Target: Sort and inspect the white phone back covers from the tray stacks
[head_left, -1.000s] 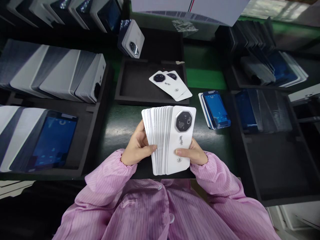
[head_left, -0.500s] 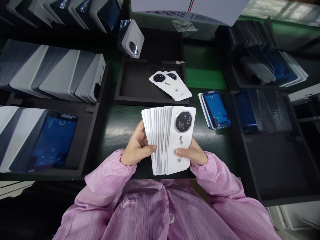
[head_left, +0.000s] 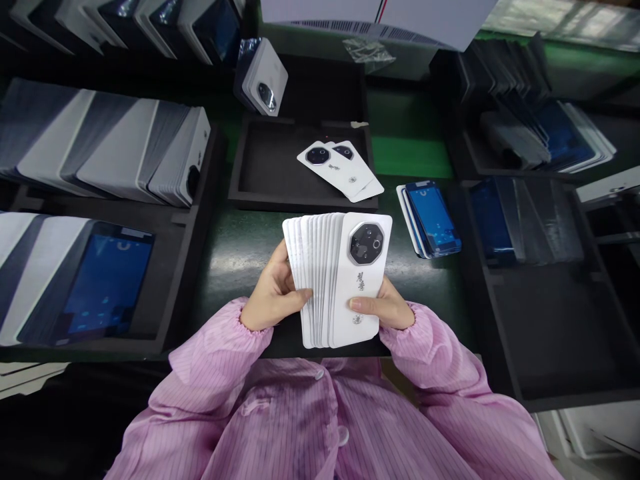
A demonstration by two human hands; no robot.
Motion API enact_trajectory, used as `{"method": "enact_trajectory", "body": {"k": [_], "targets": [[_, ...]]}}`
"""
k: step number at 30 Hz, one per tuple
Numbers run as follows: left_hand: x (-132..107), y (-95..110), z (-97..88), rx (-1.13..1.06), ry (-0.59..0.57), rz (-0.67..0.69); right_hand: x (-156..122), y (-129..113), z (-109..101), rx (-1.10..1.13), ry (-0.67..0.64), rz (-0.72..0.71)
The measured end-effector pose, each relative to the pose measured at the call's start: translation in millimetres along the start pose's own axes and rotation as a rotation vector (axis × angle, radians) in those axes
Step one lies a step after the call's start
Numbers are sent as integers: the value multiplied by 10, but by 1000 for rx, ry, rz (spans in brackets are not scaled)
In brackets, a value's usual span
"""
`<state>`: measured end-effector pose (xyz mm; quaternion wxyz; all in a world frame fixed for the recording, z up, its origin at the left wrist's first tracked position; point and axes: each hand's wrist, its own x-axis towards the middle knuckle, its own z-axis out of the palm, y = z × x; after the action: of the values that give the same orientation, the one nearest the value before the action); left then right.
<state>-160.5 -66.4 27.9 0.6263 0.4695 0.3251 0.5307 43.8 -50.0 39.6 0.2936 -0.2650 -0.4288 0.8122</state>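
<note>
Fanned back covers are gripped by left hand and right hand at the desk's near edge; edges are best kept squared.

The front white phone back cover of the fanned stack carries two dark brush-style characters, one above the other, just below its octagonal camera ring; they are too small to read for certain. Toward 6 o'clock on the same cover sits a small round grey emblem, not readable. The two white phone back covers lying in the black foam tray at 12 o'clock bear the same kind of dark mark and small emblem, also too small to make out. No other words, numbers or brand names can be read.
</note>
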Motion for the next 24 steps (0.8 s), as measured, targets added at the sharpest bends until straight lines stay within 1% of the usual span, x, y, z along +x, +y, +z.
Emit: {"method": "enact_trajectory", "body": {"k": [3,6,10,13,15,19,22,24], "targets": [[-3,-8,0,-14,5,-10,-7,-1,-1,7,2,27],[1,-8,12,-25,20,-27,-9,-2,7,27,34,49],[7,-2,29,-40,29,-25,-4,12,7,38,54,30],[9,1,42,-9,35,-29,-3,32,-1,10,75,33],[12,2,53,24,44,-2,-5,43,-4,-10,95,37],[22,2,80,44,66,98,-5,51,0,-37,147,33],[27,5,98,39,54,112,-1,45,6,-38,174,16],[26,7,106,46,72,111,2,41,11,-54,175,-2]]}}
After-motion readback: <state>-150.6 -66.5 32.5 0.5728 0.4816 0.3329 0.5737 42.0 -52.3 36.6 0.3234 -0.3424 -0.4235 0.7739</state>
